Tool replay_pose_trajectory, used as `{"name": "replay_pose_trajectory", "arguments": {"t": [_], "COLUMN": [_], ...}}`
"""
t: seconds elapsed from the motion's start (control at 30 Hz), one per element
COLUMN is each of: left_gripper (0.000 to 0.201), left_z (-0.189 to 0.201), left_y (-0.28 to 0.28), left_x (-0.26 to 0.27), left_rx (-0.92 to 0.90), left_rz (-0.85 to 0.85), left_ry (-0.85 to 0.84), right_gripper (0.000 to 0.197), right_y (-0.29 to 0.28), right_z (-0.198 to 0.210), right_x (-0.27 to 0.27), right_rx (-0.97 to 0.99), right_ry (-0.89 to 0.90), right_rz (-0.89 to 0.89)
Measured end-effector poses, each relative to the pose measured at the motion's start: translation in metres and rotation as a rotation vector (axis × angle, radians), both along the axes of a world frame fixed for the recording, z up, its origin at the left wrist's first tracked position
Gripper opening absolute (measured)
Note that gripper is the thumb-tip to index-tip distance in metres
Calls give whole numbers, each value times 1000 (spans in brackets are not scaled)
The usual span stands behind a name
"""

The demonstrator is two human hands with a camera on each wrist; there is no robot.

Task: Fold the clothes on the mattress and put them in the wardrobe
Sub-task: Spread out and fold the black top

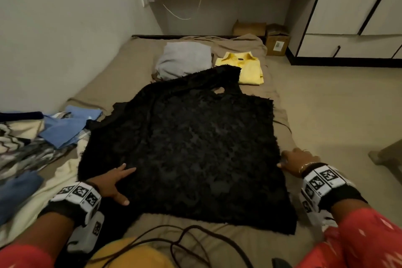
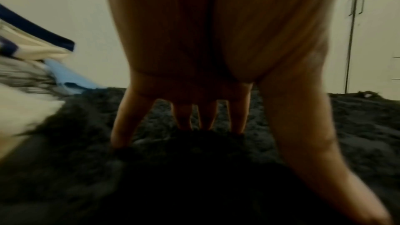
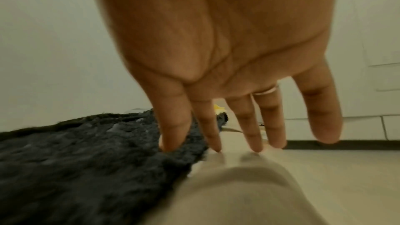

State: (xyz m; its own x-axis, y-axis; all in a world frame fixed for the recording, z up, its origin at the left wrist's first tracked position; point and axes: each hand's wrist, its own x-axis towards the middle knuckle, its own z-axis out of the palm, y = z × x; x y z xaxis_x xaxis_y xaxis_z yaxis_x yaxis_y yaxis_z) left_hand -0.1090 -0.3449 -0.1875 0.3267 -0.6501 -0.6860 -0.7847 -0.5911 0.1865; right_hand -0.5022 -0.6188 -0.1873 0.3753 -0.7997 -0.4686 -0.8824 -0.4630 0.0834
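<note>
two hands (image 1: pixel 113 183), two folded garments (image 1: pixel 185 59), two boxes (image 1: pixel 250 28)

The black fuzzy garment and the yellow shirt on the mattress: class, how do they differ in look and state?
The black fuzzy garment lies spread out flat; the yellow shirt is folded into a neat rectangle. The black garment is shaggy and covers more of the mattress; the yellow shirt is smooth, with a collar. Both lie on the mattress.

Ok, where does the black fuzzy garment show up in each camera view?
Head: black fuzzy garment spread flat mid-frame on the mattress, between both hands.
Left wrist: fills the lower half, under the left hand.
Right wrist: lower left, beside the right hand.
Shared landmark: the white wardrobe, at right in each view.
</note>
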Motion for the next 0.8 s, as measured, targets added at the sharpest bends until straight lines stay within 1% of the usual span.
{"name": "replay_pose_trajectory", "arguments": {"t": [0.03,0.07,0.1,0.13,0.17,0.2,0.23,0.3,0.33,0.37,0.43,0.47,0.5,0.57,0.6,0.63,0.7,0.73,0.77,0.8], "left_gripper": [125,138,144,143,138,130,124,120,120,121,124,124,124,121,118,114,103,96,92,90], "left_z": [4,6,9,8,8,6,5,4,3,2,-1,-4,-8,-13,-15,-15,-15,-14,-12,-10], "left_y": [11,17,25,31,37,39,42,48,50,51,53,54,54,54,55,54,55,56,59,63], "left_x": [2,1,0,-2,-3,-4,-7,-11,-13,-16,-24,-29,-33,-42,-46,-50,-55,-55,-53,-50], "left_rx": [15,31,42,47,56,65,73,109,130,150,172,173,171,173,165,152,111,91,78,70], "left_rz": [22,35,34,18,7,-1,-13,-49,-63,-75,-92,-94,-95,-100,-99,-94,-69,-58,-51,-50], "left_ry": [31,64,67,60,39,16,-8,-56,-76,-93,-139,-164,-198,-277,-314,-347,-390,-403,-414,-422], "right_gripper": [52,61,75,91,99,100,94,79,77,81,88,87,79,57,54,60,77,82,83,80], "right_y": [13,28,50,71,92,109,121,137,140,140,143,144,146,146,145,143,136,132,131,128], "right_z": [0,0,2,2,1,-2,-7,-23,-33,-42,-48,-50,-48,-44,-43,-43,-41,-40,-39,-36], "right_x": [2,3,7,9,12,10,8,5,4,3,5,5,6,7,8,8,7,5,1,-3], "right_rx": [-68,-106,-88,-30,24,0,-59,-162,-202,-230,-296,-313,-321,-327,-321,-295,-256,-248,-252,-260], "right_ry": [-2,-36,-98,-129,-130,-87,-32,-12,-15,-13,-16,-25,-22,-56,-62,-56,-119,-143,-133,-119], "right_rz": [68,155,268,366,461,558,613,565,554,555,560,556,542,518,506,491,475,488,513,541]}}
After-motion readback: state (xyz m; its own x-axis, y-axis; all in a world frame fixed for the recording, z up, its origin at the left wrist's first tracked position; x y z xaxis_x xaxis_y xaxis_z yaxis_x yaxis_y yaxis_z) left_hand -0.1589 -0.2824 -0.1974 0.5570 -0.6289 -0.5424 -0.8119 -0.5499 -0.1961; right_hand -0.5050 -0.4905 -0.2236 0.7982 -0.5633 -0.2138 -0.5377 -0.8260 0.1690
